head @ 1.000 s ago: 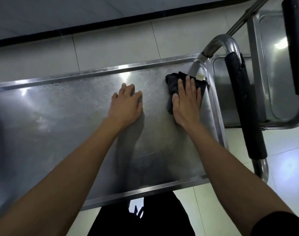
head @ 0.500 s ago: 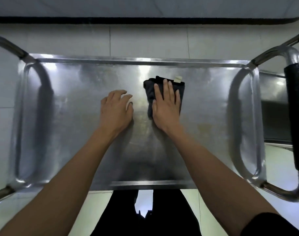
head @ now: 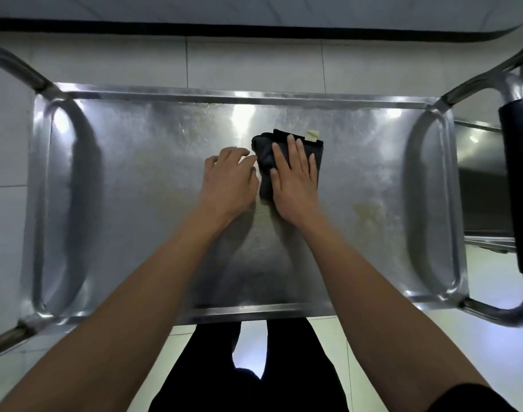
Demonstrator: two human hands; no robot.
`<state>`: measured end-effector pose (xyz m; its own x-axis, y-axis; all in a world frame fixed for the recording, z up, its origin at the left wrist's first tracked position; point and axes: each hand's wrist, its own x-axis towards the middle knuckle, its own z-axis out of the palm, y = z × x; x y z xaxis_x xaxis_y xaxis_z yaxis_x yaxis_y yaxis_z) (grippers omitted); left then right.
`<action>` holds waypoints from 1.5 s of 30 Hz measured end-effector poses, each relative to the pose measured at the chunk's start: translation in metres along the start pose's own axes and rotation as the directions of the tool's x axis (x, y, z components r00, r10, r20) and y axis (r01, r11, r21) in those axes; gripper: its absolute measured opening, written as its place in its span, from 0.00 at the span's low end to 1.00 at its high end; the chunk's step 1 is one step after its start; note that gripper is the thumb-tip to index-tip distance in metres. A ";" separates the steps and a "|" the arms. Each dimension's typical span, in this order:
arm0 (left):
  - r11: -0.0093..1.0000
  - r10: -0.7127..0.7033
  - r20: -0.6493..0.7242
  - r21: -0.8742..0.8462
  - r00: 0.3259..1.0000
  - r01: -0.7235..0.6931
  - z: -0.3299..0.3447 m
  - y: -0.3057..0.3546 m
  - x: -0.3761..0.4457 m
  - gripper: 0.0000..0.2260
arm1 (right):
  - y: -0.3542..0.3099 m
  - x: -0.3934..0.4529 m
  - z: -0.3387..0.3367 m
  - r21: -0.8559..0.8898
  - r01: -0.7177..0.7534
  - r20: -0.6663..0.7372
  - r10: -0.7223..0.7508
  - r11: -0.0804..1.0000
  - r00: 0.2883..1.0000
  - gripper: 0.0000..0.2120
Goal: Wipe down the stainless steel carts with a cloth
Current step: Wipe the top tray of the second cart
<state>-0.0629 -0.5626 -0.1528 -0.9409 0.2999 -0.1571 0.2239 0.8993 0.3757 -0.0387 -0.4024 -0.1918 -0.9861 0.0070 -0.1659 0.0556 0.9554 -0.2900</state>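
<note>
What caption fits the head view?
Right hand presses a dark cloth flat on the steel cart top; left hand rests alongside.

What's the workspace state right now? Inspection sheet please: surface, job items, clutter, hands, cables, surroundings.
Surface: stainless cart top, streaked, glare spots.
Job's things: dark cloth, folded, pale tag at far edge, flat on cart top near centre.
Clutter: nothing seen.
Hands: right hand flat on cloth, fingers straight; left hand beside it on bare steel, fingers slightly bent, no grip on anything.
Cables: nothing seen.
Surroundings: second cart at right with black padded handle; tiled floor.
</note>
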 end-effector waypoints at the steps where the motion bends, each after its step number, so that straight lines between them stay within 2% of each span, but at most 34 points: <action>1: 1.000 0.002 -0.004 -0.002 1.000 -0.002 0.004 0.006 0.002 0.16 | 0.010 -0.002 -0.003 0.006 -0.016 -0.005 0.016 1.000 1.000 0.26; 12: 0.996 0.078 0.032 0.027 0.996 -0.079 0.053 0.121 0.024 0.13 | 0.160 -0.025 -0.051 0.030 -0.162 -0.034 0.163 0.986 0.986 0.25; 15: 0.996 0.048 0.077 0.070 0.996 -0.054 0.063 0.144 0.026 0.12 | 0.208 -0.029 -0.064 0.047 -0.235 -0.050 0.237 0.971 0.970 0.25; 18: 0.997 -0.027 0.051 0.074 0.998 0.023 0.065 0.153 0.027 0.11 | 0.254 -0.036 -0.075 0.058 -0.300 -0.093 0.304 0.952 0.948 0.24; 22: 0.990 -0.007 0.073 0.142 0.997 -0.004 0.064 0.161 0.026 0.13 | 0.282 -0.042 -0.080 0.053 -0.298 -0.129 0.302 0.953 0.944 0.24; 30: 0.980 -0.020 0.099 0.201 0.995 0.000 0.063 0.173 0.022 0.14 | 0.274 -0.075 -0.069 0.022 -0.276 -0.128 0.276 0.961 0.953 0.25; 37: 0.975 0.036 0.185 0.207 0.982 -0.075 0.055 0.156 0.014 0.17 | 0.222 -0.095 -0.048 -0.003 -0.286 -0.117 0.284 0.958 0.952 0.26; 41: 0.994 0.016 0.106 0.107 0.994 -0.027 0.046 0.130 -0.013 0.19 | 0.173 -0.091 -0.036 -0.001 -0.240 -0.077 0.239 0.971 0.968 0.26; 45: 0.996 -0.048 0.066 0.078 0.997 0.043 0.033 0.084 -0.044 0.18 | 0.115 -0.086 -0.019 -0.022 -0.167 -0.054 0.165 0.986 0.985 0.26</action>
<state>0.0057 -0.4892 -0.1446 -0.9318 0.2767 -0.2349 0.2024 0.9333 0.2966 0.0495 -0.2870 -0.1930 -0.9704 0.1806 -0.1606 0.2156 0.9472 -0.2372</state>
